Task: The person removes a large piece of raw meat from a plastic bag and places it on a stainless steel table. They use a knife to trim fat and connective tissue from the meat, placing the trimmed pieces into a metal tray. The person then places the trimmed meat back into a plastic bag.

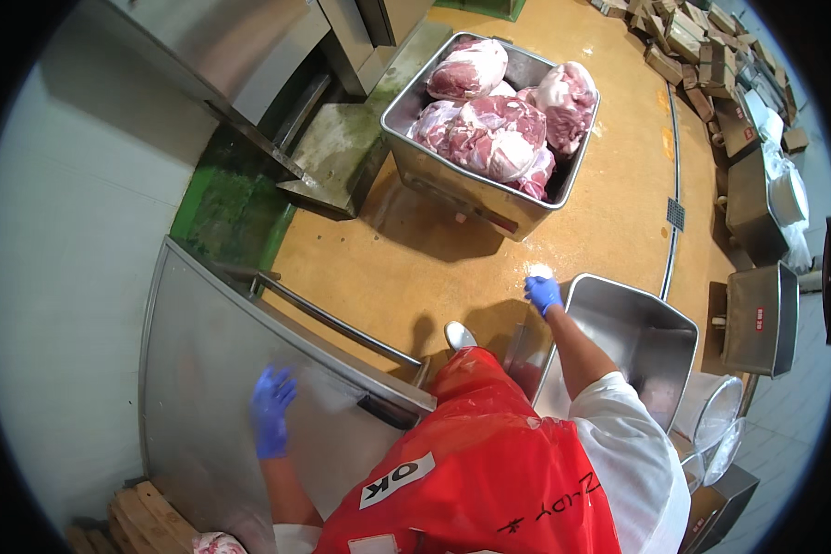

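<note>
Blue-gloved hands (270, 411) (544, 293), two, one meat-filled bin (462, 190)

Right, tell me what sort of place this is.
Probably a meat-processing room: large cuts of raw meat sit in a steel bin, and a red apron and blue gloves are worn.

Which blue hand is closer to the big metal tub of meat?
Right. The right hand is on the near side of the meat tub; the left hand is farther back, over the metal table.
</note>
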A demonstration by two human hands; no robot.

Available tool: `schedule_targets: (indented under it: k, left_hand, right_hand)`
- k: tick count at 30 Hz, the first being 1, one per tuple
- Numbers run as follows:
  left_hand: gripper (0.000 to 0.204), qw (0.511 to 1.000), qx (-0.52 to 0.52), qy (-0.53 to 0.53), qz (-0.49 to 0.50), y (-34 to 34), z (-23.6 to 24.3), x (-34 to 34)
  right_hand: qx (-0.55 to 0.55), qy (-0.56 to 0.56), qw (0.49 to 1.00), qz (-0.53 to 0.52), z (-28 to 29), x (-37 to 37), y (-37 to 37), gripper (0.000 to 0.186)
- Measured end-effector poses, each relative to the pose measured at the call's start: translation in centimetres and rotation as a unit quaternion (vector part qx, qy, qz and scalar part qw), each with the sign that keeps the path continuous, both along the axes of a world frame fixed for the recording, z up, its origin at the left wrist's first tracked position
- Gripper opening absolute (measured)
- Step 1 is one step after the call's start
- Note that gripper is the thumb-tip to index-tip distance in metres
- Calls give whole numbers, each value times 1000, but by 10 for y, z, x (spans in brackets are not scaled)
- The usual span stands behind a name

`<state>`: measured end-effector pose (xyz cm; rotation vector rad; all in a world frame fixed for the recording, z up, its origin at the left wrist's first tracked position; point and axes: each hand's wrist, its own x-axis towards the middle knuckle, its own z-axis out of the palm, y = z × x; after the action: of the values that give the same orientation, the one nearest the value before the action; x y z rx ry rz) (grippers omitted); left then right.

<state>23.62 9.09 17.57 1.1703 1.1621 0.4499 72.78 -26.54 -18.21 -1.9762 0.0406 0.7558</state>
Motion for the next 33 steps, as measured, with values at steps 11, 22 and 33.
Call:
schedule_targets:
  k: [11,22,33]
  left_hand:
    - [53,995,76,-49,-40,-75,-32,-206]
    - [53,981,37,27,-187,-180,-88,-254]
    - [54,924,46,66,-375,-316,-118,-152]
  right_hand:
    - [-142,-184,933,275,84,-275,-113,33]
    - [-216,-108,957,160,89,-471,-308,34]
    - [-294,17,955,-19,71,-594,-554,35]
